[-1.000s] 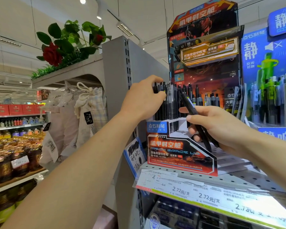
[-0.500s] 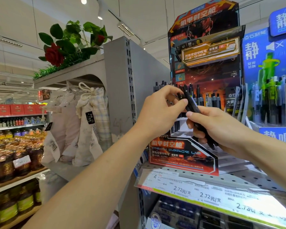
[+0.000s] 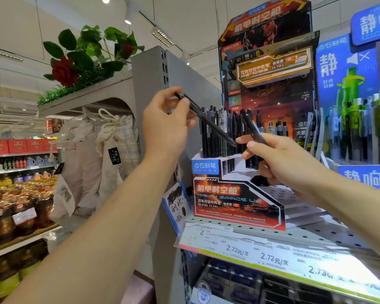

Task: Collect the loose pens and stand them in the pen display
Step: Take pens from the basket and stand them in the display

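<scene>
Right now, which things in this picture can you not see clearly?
- Head view: how many pens the right hand holds; its fingers cover them.
- The slots of the pen display; its front panel and standing pens hide them.
- Small print on the price strip; too blurred.

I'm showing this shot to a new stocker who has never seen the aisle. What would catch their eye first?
Probably the two hands mid-frame: the left hand pinches a black pen slanting down toward the display, while the right hand grips more black pens. Just behind stands the red-and-orange pen display on the perforated shelf, dark pens upright in it. Up left, a red rose tops a neighbouring shelf.
</scene>
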